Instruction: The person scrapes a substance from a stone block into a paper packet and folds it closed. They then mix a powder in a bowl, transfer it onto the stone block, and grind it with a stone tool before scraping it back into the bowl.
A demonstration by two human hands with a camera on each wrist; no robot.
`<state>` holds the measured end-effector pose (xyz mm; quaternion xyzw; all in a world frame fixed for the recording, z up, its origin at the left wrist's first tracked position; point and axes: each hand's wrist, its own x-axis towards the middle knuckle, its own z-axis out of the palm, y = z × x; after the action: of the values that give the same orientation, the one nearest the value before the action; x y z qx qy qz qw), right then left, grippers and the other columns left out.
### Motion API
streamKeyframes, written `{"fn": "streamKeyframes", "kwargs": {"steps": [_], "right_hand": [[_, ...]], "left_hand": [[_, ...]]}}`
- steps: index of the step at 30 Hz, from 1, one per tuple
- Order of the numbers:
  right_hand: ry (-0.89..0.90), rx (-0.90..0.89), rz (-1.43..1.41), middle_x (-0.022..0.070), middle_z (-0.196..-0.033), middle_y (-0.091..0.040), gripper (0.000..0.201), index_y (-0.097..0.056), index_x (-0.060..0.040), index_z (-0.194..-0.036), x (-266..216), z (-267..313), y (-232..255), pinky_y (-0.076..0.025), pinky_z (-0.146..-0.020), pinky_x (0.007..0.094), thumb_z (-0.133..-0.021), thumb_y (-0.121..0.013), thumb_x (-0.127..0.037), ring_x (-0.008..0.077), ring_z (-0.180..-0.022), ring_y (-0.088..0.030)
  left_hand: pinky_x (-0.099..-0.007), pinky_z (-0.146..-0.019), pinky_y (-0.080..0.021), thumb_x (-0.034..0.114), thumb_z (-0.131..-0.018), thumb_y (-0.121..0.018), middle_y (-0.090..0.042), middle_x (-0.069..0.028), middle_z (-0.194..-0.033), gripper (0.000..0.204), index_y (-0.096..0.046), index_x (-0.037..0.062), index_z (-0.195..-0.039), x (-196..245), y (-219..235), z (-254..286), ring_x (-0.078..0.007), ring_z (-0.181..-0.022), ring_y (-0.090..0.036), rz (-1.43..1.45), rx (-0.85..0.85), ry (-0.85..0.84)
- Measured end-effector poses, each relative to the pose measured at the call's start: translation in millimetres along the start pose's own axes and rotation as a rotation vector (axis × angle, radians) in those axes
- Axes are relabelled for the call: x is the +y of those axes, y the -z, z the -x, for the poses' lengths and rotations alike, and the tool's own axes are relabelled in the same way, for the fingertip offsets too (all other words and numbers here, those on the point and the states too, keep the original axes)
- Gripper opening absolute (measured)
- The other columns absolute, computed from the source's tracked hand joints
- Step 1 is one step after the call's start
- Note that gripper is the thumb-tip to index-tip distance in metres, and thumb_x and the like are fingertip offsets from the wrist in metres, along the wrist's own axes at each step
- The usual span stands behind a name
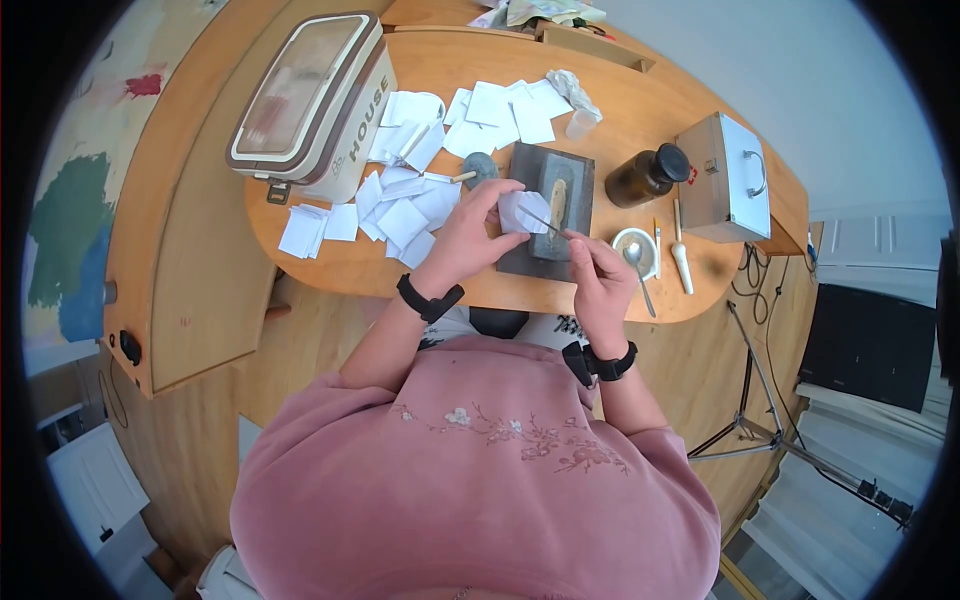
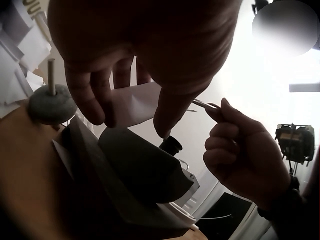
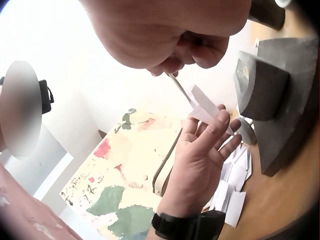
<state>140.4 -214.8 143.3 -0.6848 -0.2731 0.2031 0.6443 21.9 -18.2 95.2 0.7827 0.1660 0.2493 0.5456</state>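
Observation:
My left hand (image 1: 462,240) holds a small folded white paper (image 1: 520,212) between thumb and fingers, above the table's front part. My right hand (image 1: 603,285) pinches a thin metal tool (image 1: 548,225) whose far end reaches into the paper. In the right wrist view the paper (image 3: 202,106) stands folded open around the tool's tip (image 3: 186,95). Beneath and beyond the hands lies a dark grey stone block (image 1: 575,205) with a long hollow, light brown matter lying in it. A round grey stone wheel (image 1: 481,165) with a wooden handle sits to its left.
Several white paper pieces (image 1: 405,220) spread over the table's left side by a lidded box (image 1: 340,120). On the right stand a brown jar (image 1: 635,180), a white bowl (image 1: 622,240) with a spoon (image 1: 636,258), a white-handled tool (image 1: 682,268) and a silver case (image 1: 728,180).

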Motion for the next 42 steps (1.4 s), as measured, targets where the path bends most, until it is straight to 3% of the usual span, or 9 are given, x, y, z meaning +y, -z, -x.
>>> {"fn": "streamKeyframes", "kwargs": {"steps": [6,8,10,12,20,23,38,40,42], "right_hand": [[0.369,0.022,0.429,0.0071,-0.076,-0.064,0.014,-0.085,0.003,-0.113,-23,5,29,-0.043,-0.059,0.0323,-0.103,-0.082,-0.007,0.0156,-0.064,-0.057],[0.58,-0.095,0.627,0.0101,-0.074,-0.061,0.012,-0.083,0.0013,-0.109,-24,2,35,-0.045,-0.057,0.0382,-0.098,-0.084,-0.005,0.0247,-0.061,-0.058],[0.642,-0.161,0.735,0.0108,-0.075,-0.059,0.016,-0.08,-0.0001,-0.108,-22,-1,37,-0.048,-0.058,0.0424,-0.094,-0.086,-0.004,0.0299,-0.063,-0.06],[0.72,-0.269,0.831,0.0101,-0.076,-0.057,0.018,-0.078,-0.0009,-0.107,-25,-1,31,-0.048,-0.059,0.0433,-0.092,-0.086,-0.004,0.0297,-0.065,-0.062],[0.768,-0.28,0.944,0.0094,-0.078,-0.056,0.021,-0.076,0.0,-0.11,12,-27,18,-0.05,-0.062,0.0434,-0.092,-0.084,-0.005,0.0291,-0.07,-0.064],[0.834,-0.231,0.932,0.0092,-0.078,-0.056,0.025,-0.076,0.0002,-0.115,26,-38,18,-0.05,-0.062,0.0432,-0.093,-0.084,-0.005,0.0285,-0.07,-0.063],[0.929,-0.139,0.899,0.006,-0.078,-0.056,0.037,-0.078,0.0012,-0.125,16,-23,32,-0.046,-0.061,0.0414,-0.09,-0.088,-0.002,0.0258,-0.066,-0.058],[0.97,-0.165,0.869,0.0058,-0.078,-0.056,0.041,-0.078,0.0011,-0.128,6,-17,32,-0.045,-0.06,0.0405,-0.089,-0.089,-0.002,0.025,-0.065,-0.057],[0.953,-0.173,0.8,0.0063,-0.077,-0.056,0.039,-0.079,0.0005,-0.127,-2,-12,28,-0.045,-0.06,0.04,-0.089,-0.09,-0.002,0.026,-0.065,-0.058]], "left_hand": [[-0.0334,-0.087,-0.058,0.01,-0.086,-0.095,-0.071,-0.0075,-0.135,0.068,-0.067,0.0099,-0.148,-8,5,3,-0.0202,-0.106,-0.07,-0.117,0.053,-0.004],[-0.0331,-0.085,-0.056,0.011,-0.086,-0.095,-0.071,-0.0072,-0.135,0.068,-0.067,0.0098,-0.148,-11,10,4,-0.0198,-0.103,-0.069,-0.158,0.063,0.001],[-0.0402,-0.096,-0.06,0.014,-0.087,-0.094,-0.07,-0.0143,-0.142,0.068,-0.065,0.0072,-0.148,-11,15,4,-0.0331,-0.119,-0.071,-0.162,0.026,0.124],[-0.0402,-0.096,-0.059,0.014,-0.087,-0.094,-0.07,-0.0143,-0.141,0.068,-0.065,0.0072,-0.148,-13,17,5,-0.033,-0.119,-0.071,-0.165,0.033,0.12],[-0.0401,-0.096,-0.059,0.015,-0.087,-0.093,-0.07,-0.0143,-0.14,0.068,-0.065,0.0079,-0.149,-13,17,9,-0.0334,-0.117,-0.071,-0.164,0.05,0.114],[-0.0357,-0.091,-0.057,0.014,-0.087,-0.095,-0.071,-0.0115,-0.139,0.07,-0.065,0.008,-0.15,-15,17,10,-0.026,-0.113,-0.071,-0.178,0.07,0.055],[-0.0386,-0.097,-0.058,0.016,-0.088,-0.093,-0.07,-0.0152,-0.141,0.07,-0.064,0.008,-0.152,-8,7,-6,-0.0322,-0.122,-0.07,-0.24,0.024,0.018],[-0.046,-0.109,-0.057,0.018,-0.089,-0.09,-0.069,-0.0156,-0.141,0.067,-0.063,0.0093,-0.15,-2,6,-9,-0.0392,-0.131,-0.069,-0.234,0.012,0.028],[-0.0462,-0.109,-0.057,0.017,-0.089,-0.09,-0.069,-0.0156,-0.141,0.066,-0.063,0.0093,-0.148,-1,4,-10,-0.0398,-0.13,-0.069,-0.229,0.011,0.006]]}}
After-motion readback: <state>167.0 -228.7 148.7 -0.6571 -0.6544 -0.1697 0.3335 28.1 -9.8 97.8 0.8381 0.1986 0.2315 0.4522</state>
